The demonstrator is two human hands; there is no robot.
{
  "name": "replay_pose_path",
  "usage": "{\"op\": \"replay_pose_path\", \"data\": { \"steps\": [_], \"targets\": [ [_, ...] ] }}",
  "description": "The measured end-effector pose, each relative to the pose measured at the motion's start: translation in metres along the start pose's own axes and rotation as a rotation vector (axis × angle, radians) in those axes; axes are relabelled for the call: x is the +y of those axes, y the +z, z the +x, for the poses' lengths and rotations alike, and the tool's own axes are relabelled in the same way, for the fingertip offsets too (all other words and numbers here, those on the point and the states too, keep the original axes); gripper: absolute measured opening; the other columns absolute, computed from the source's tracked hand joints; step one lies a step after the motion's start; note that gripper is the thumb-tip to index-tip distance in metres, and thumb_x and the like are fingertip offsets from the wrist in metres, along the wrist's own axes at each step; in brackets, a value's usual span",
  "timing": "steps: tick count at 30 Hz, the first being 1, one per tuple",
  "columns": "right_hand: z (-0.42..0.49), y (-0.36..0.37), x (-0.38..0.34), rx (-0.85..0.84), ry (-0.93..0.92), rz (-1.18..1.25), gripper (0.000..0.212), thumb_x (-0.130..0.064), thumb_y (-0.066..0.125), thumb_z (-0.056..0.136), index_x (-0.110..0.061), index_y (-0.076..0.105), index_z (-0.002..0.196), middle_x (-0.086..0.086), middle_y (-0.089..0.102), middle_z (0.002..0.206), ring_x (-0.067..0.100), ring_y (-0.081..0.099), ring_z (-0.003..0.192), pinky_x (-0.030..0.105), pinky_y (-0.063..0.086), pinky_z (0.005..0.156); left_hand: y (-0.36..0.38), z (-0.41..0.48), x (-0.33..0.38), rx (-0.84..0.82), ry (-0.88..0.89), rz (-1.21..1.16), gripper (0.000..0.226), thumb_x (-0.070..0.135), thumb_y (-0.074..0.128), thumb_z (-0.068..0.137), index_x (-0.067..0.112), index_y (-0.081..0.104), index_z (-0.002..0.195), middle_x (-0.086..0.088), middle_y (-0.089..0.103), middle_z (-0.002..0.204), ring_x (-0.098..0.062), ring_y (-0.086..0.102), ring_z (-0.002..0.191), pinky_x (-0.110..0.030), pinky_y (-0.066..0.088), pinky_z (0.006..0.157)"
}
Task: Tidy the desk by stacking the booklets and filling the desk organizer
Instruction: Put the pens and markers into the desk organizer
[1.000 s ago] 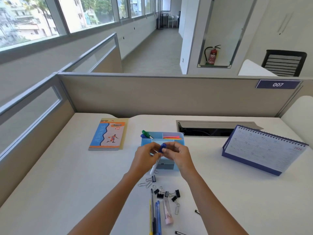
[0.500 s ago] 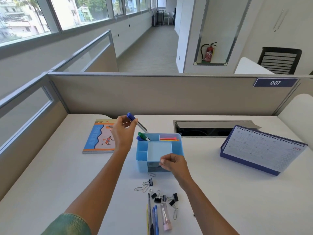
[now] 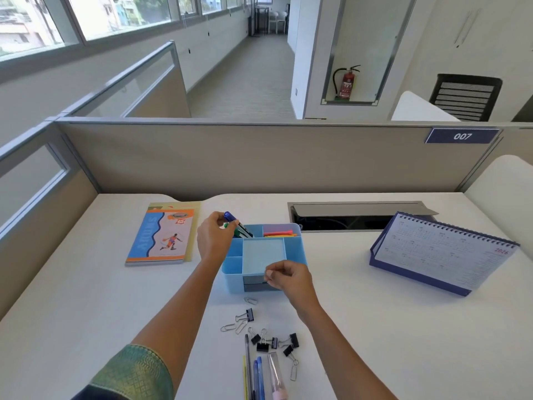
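At desk centre stands the blue desk organizer [image 3: 232,280], divided into several compartments with a drawer in its front. Its rear-left compartment holds a green marker [image 3: 237,233], and a blue-capped marker [image 3: 230,217] is leaning into the same compartment. Rear-right compartment: pink, orange and yellow strips [image 3: 278,234]. The left hand [image 3: 215,241] reaches over the organizer's left side, fingers pinching the blue-capped marker near its cap. The right hand [image 3: 288,277] sits at the organizer's front edge with fingers curled; whether they clasp the rim cannot be told. Booklets [image 3: 161,235] lie stacked left of the organizer. Binder clips [image 3: 274,342] and pens [image 3: 256,376] lie loose in front of it.
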State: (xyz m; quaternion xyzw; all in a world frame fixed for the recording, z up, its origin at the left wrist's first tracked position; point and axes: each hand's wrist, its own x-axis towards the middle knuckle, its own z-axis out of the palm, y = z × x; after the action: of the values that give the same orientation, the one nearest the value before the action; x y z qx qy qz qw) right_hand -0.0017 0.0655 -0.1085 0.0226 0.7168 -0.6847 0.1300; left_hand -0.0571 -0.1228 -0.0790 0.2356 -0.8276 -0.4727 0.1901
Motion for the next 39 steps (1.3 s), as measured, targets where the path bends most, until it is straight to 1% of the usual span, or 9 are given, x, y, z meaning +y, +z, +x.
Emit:
{"op": "replay_pose_path", "data": {
  "steps": [3,10,13,16,19,24,28,32,39],
  "targets": [
    [0.004,0.002,-0.002,0.011,0.002,0.001,0.01,-0.005,0.07,0.08,-0.014,0.072,0.077,0.011,0.073,0.083,0.027,0.071,0.086,0.039,0.058,0.084,0.007,0.004,-0.003,-0.009,-0.02,0.091,0.032,0.036,0.069,0.084,0.015,0.066,0.109,-0.006,0.067,0.108,-0.019,0.06,0.086,-0.024,0.05,0.06],
    [0.016,0.007,-0.005,0.034,0.0,-0.014,0.011,-0.005,0.07,0.081,-0.015,0.072,0.076,0.011,0.073,0.085,0.027,0.07,0.088,0.041,0.058,0.085,0.018,0.017,-0.015,-0.016,0.068,0.21,0.026,0.037,0.068,0.084,0.018,0.07,0.102,-0.004,0.068,0.107,-0.022,0.058,0.093,-0.048,0.055,0.075],
    [0.019,0.008,-0.005,0.044,0.002,-0.01,0.011,-0.004,0.069,0.081,-0.015,0.072,0.076,0.01,0.073,0.082,0.026,0.071,0.085,0.04,0.058,0.085,0.017,0.015,-0.015,-0.031,0.082,0.199,0.029,0.029,0.065,0.087,0.017,0.066,0.113,-0.006,0.062,0.12,-0.023,0.055,0.106,-0.042,0.052,0.087],
    [0.019,0.01,-0.006,0.045,-0.025,-0.037,0.011,-0.006,0.069,0.081,-0.016,0.073,0.077,0.008,0.073,0.081,0.024,0.071,0.084,0.039,0.058,0.085,0.01,0.006,-0.012,-0.021,0.107,0.185,0.033,0.024,0.06,0.092,0.015,0.06,0.123,-0.005,0.059,0.128,-0.022,0.051,0.116,-0.028,0.042,0.087],
    [0.013,0.01,-0.005,0.057,-0.071,-0.12,0.008,-0.007,0.069,0.082,-0.014,0.074,0.084,0.001,0.073,0.085,0.013,0.069,0.086,0.025,0.056,0.082,-0.001,-0.011,-0.013,0.036,0.138,0.11,0.032,0.023,0.059,0.093,0.017,0.059,0.124,-0.003,0.059,0.128,-0.019,0.051,0.116,-0.023,0.038,0.084],
    [-0.018,0.017,0.006,0.025,-0.164,-0.325,0.009,-0.007,0.068,0.082,-0.014,0.074,0.085,-0.007,0.072,0.081,-0.003,0.064,0.076,0.007,0.047,0.071,-0.022,-0.054,-0.036,0.092,0.183,0.005,0.028,0.02,0.059,0.092,0.019,0.062,0.12,0.0,0.062,0.12,-0.016,0.054,0.108,-0.032,0.049,0.089],
    [-0.043,0.033,0.026,-0.173,-0.062,-0.69,0.018,-0.012,0.056,0.084,-0.016,0.073,0.084,-0.001,0.072,0.086,0.009,0.067,0.077,0.023,0.054,0.071,-0.036,-0.086,-0.057,0.114,0.081,-0.04,0.026,0.02,0.059,0.092,0.023,0.063,0.118,0.002,0.063,0.118,-0.017,0.055,0.107,-0.039,0.051,0.092],
    [-0.064,0.055,0.037,-0.296,-0.013,-1.142,0.019,-0.01,0.048,0.086,-0.005,0.064,0.095,0.011,0.062,0.095,0.03,0.063,0.093,0.028,0.043,0.067,-0.044,-0.121,-0.072,0.068,0.015,-0.076,0.022,0.02,0.061,0.091,0.026,0.066,0.112,0.007,0.065,0.11,-0.012,0.059,0.1,-0.035,0.052,0.089],
    [-0.069,0.077,0.04,-0.214,-0.032,-1.242,0.027,0.003,0.05,0.087,-0.005,0.057,0.111,0.014,0.06,0.115,0.029,0.059,0.105,0.033,0.048,0.081,-0.048,-0.166,-0.097,-0.12,-0.114,-0.066,0.018,0.017,0.064,0.089,0.032,0.067,0.097,0.017,0.069,0.094,0.0,0.064,0.088,-0.027,0.054,0.081]
  ]
}}
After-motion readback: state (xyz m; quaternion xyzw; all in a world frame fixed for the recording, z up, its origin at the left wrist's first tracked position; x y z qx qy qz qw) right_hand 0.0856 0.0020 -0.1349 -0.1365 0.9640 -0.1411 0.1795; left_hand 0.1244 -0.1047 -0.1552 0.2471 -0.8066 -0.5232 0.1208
